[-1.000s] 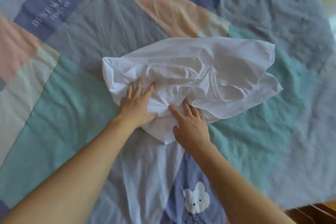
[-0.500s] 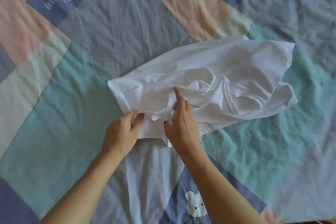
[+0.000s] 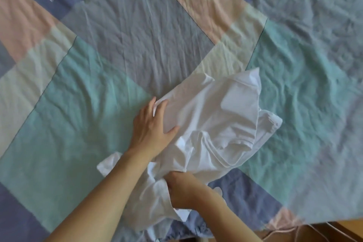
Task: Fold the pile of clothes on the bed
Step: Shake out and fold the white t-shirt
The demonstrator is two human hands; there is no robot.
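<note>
White crumpled garment (image 3: 212,124), seemingly soft cotton, on quilt (image 3: 98,88).

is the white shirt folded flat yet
No, the white shirt lies crumpled on the quilt, its near part bunched in the right hand.

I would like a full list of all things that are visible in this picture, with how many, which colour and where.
white garment: one, white, crumpled, lying on the quilt right of the middle, its near part pulled toward the person.
quilt: one, patchwork of teal, grey-blue, pink, cream and dark blue, covering the bed across nearly the whole view; white lettering on two dark blue patches at the top.
floor: one strip, brown, bottom right corner beyond the quilt's edge.
cords: thin, pale, on the floor at the bottom right; their number is unclear.
left hand: one, fingers straight, pressing flat on the garment's left edge.
right hand: one, fingers curled, gripping the garment's near part.
</note>
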